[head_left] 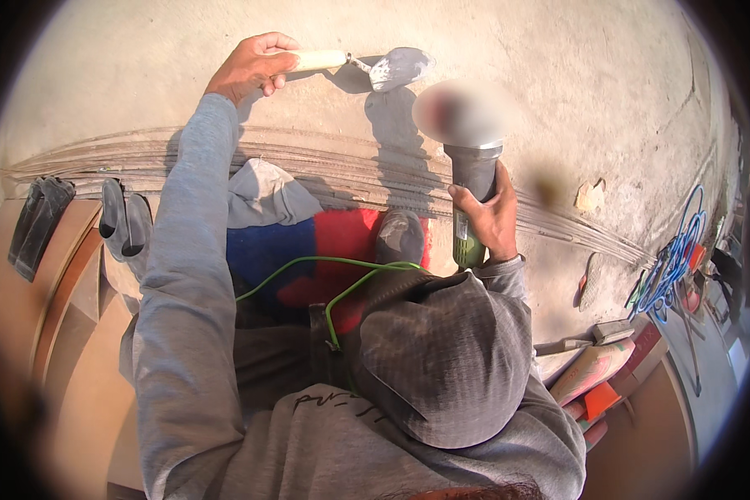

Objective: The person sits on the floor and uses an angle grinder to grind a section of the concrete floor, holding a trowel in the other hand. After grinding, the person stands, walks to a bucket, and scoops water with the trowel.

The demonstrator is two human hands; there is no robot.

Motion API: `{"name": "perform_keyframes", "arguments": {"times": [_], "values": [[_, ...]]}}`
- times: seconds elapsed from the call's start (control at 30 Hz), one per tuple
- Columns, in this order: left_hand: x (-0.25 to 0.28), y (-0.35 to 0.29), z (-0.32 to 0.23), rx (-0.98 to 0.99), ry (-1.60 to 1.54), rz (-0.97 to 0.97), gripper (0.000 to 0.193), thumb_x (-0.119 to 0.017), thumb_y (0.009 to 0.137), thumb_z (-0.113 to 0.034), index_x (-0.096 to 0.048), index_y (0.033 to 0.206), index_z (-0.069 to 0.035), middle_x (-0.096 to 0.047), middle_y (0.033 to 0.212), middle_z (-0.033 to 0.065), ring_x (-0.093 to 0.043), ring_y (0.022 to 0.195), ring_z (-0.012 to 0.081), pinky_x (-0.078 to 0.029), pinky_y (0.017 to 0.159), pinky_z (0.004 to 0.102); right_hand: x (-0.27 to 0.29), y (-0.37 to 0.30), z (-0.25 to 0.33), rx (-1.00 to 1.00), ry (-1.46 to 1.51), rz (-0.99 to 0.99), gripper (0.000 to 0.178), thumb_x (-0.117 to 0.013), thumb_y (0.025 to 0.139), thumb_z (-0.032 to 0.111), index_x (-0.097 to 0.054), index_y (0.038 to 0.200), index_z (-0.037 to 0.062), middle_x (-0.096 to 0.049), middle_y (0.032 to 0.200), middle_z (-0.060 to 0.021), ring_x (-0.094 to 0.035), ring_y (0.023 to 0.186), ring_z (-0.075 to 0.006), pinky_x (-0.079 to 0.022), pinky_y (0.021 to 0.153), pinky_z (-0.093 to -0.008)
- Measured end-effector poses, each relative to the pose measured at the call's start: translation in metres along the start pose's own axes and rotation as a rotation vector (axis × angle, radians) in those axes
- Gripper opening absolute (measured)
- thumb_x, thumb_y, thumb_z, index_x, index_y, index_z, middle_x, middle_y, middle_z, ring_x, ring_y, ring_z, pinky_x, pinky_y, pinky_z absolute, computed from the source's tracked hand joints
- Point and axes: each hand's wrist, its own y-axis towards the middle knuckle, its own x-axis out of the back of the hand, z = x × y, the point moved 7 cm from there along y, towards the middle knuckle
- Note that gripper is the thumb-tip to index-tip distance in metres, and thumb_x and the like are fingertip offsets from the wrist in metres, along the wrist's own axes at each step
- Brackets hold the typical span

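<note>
My left hand [254,67], stretched far forward, has its fingers closed round the pale handle of a trowel [398,69]. The trowel's grey, smeared blade points right, above the concrete ground. My right hand [496,208] grips an angle grinder [475,171] by its dark and green body, its head facing away from me. A blur covers the grinder's head, so I cannot tell whether its disc turns. The trowel blade is just left of the grinder head; a gap shows between them. A green cable [342,260] curves below the grinder.
A bundle of long thin rods [350,171] crosses the ground. Beneath me lies a red and blue cloth [267,250], with a grey cloth [271,196] beside it. Curved boards [25,308] stand at left, a tangled blue rope [675,258] at right. A dark cap [442,358] blocks the lower middle.
</note>
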Motion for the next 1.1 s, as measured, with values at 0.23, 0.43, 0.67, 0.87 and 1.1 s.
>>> {"name": "perform_keyframes", "arguments": {"times": [0.23, 0.43, 0.67, 0.87, 1.1], "values": [[0.044, -0.015, -0.108, -0.208, 0.471, -0.264, 0.043, -0.072, 0.077, -0.023, -0.065, 0.112, 0.003, -0.070, 0.089, 0.0145, -0.066, 0.080, 0.0234, -0.053, 0.071, 0.0384, 0.012, 0.010, -0.020, -0.174, 0.270, 0.107, 0.054, -0.075, 0.078, 0.021, -0.055, 0.121, -0.0061, -0.066, 0.099, -0.0133, -0.065, 0.085, -0.0196, -0.053, 0.076, -0.0313], [0.042, 0.062, -0.083, -0.511, 0.772, -0.388, 0.036, -0.070, 0.075, -0.031, -0.069, 0.084, 0.004, -0.067, 0.081, 0.0279, -0.065, 0.071, 0.0400, -0.052, 0.067, 0.0444, -0.007, 0.038, -0.029, -0.242, 0.355, 0.264, 0.054, -0.070, 0.080, 0.033, -0.055, 0.116, -0.0047, -0.065, 0.088, -0.0136, -0.067, 0.069, -0.0202, -0.055, 0.061, -0.0312], [0.015, 0.094, -0.107, -0.646, 0.629, -0.605, 0.033, -0.067, 0.076, -0.027, -0.068, 0.092, 0.002, -0.068, 0.087, 0.0267, -0.064, 0.083, 0.0460, -0.052, 0.073, 0.0505, -0.011, 0.065, -0.038, -0.284, 0.342, 0.331, 0.059, -0.068, 0.082, 0.042, -0.053, 0.115, -0.0047, -0.066, 0.088, -0.0175, -0.069, 0.068, -0.0233, -0.058, 0.060, -0.0330], [0.004, 0.099, -0.121, -0.720, 0.606, -0.529, 0.034, -0.066, 0.078, -0.028, -0.069, 0.097, 0.000, -0.068, 0.093, 0.0268, -0.064, 0.087, 0.0448, -0.052, 0.075, 0.0494, -0.010, 0.080, -0.039, -0.266, 0.326, 0.401, 0.059, -0.067, 0.082, 0.045, -0.054, 0.113, -0.0046, -0.066, 0.088, -0.0172, -0.068, 0.065, -0.0233, -0.058, 0.057, -0.0324], [-0.002, 0.095, -0.134, -0.723, 0.556, -0.498, 0.035, -0.063, 0.081, -0.028, -0.068, 0.100, 0.000, -0.068, 0.096, 0.0257, -0.064, 0.088, 0.0443, -0.051, 0.077, 0.0482, -0.017, 0.086, -0.037, -0.303, 0.380, 0.431, 0.056, -0.067, 0.082, 0.039, -0.052, 0.114, -0.0041, -0.066, 0.086, -0.0179, -0.067, 0.064, -0.0241, -0.055, 0.056, -0.0330]]}}
